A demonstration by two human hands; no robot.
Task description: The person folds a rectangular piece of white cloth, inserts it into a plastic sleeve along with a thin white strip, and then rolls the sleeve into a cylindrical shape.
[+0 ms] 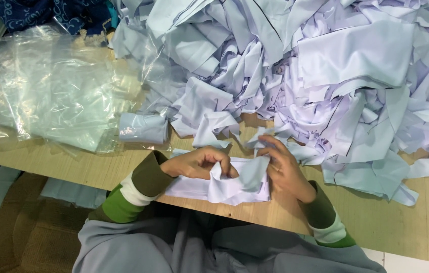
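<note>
— Two hands engaged; state of fingers?
— Left hand (197, 163) pinched shut on a raised fold of the white cloth piece (234, 184); right hand (282, 169) curled narrow, gripping its opposite edge. Piece lying directly under both sets of fingertips, at the table (401, 222) edge.
— Advice on handling?
— Judged best: keep edges aligned between the thumbs, flatten the fold, stay clear of the scrap heap (325, 65) just beyond the right fingers.
— Containers?
— Clear plastic bags (53, 91), well beyond the left fingers, apparently flat and empty. Small bagged bundle (144, 127) nearer, holding folded pale cloth.
</note>
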